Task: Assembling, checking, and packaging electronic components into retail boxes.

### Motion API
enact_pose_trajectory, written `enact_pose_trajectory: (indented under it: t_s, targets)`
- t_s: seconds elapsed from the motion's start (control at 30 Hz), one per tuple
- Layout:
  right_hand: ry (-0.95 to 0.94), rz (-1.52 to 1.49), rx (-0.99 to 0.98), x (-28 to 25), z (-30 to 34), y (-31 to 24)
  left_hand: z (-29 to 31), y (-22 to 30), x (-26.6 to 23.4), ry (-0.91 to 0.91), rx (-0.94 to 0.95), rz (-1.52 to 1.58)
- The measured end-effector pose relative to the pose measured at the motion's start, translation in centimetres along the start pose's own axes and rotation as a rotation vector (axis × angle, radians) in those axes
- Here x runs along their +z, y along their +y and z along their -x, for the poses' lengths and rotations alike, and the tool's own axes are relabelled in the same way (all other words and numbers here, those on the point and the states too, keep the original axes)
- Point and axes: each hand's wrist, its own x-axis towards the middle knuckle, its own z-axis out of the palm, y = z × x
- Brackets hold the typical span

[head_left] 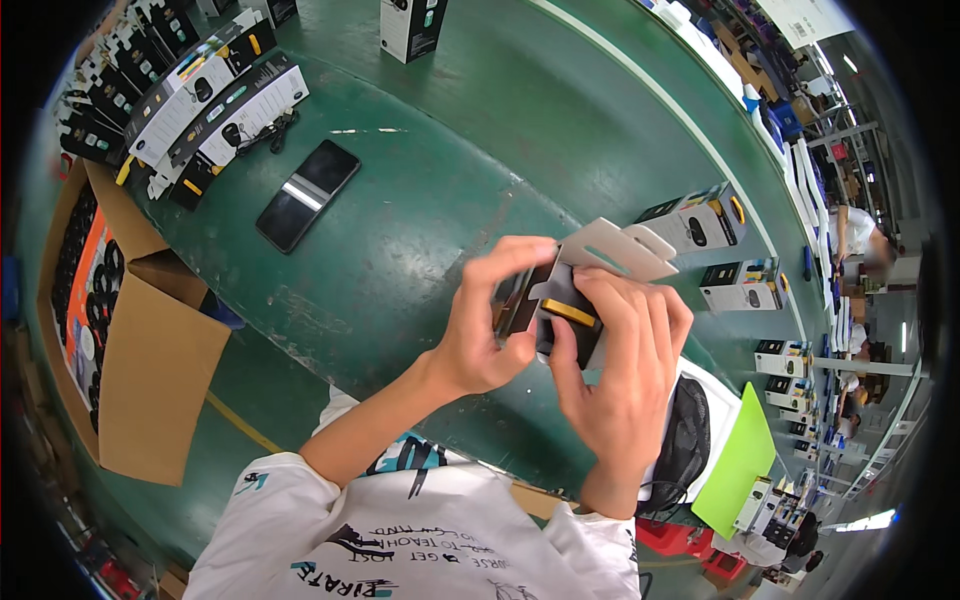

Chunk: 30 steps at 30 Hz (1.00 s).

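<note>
Over the near part of the table, my left hand (475, 330) grips a small retail box (515, 308) by its side, fingers on top and thumb below. Its pale end flaps (615, 248) stand open toward the right. At the open end sits a black item with a yellow strip (568, 312); its exact kind cannot be made out. My right hand (635, 360) is closed about that item, thumb below and fingers above. How far it reaches inside the box is hidden by the fingers.
A black phone (308, 196) lies left on the green table (430, 150). Retail boxes (220, 90) and a coiled cable (272, 132) are beyond it. More boxes (700, 222) stand right. A carton (165, 370) sits at left; a black mesh pouch (685, 430) and green board (735, 460) lie near right.
</note>
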Motion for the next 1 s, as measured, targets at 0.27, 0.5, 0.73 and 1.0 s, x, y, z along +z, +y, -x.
enact_pose_trajectory:
  t_s: [0.27, 0.5, 0.73, 1.0]
  targets:
    - [0.662, -0.939, 0.453, 5.6, 5.5, 1.8, -1.5, 1.0, -0.6, -0.221, -0.063, -0.017]
    - [0.440, -1.003, 0.536, 8.2, 4.7, 0.1, -1.4, 1.9, 0.5, -0.144, -0.275, -0.034]
    - [0.551, -1.088, 0.483, 7.2, 5.0, 0.2, -3.1, 2.3, 1.3, -0.202, -0.052, -0.101]
    - [0.502, -1.074, 0.534, 9.5, 4.1, 3.2, -2.7, -1.3, 1.5, -0.178, -0.188, -0.092]
